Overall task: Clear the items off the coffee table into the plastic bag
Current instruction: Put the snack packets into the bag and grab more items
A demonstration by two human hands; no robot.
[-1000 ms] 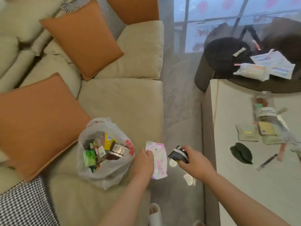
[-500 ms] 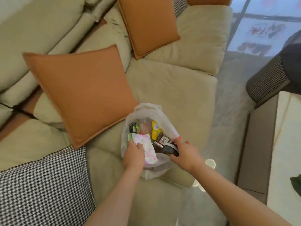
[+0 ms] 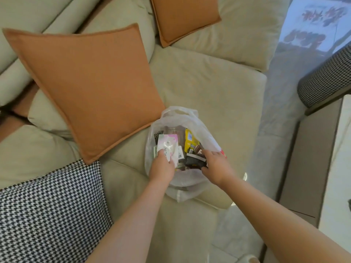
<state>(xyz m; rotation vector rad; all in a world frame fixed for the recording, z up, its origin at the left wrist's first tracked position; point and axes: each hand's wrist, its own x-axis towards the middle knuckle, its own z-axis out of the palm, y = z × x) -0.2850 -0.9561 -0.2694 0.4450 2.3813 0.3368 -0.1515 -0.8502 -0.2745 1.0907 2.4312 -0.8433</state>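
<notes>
Plastic bag point(image 3: 204, 130) — thin, limp film, mouth open on the sofa seat point(image 3: 209, 88), part-filled with small packets.

Pink-and-white packet point(image 3: 169, 149) — flat, light, likely pliable; clamped at its near edge by the left hand point(image 3: 161, 168), inside the bag mouth.

Dark box point(image 3: 195, 161) — small, seemingly stiff; right hand point(image 3: 216, 168) closed on its end, just beyond the fingertips. Both probably drop safely.

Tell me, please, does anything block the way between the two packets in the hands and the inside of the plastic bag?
Nothing visible does. The left hand holds the pink-and-white packet and the right hand holds the black packet, both already over the open mouth of the plastic bag, above items already inside.
</notes>
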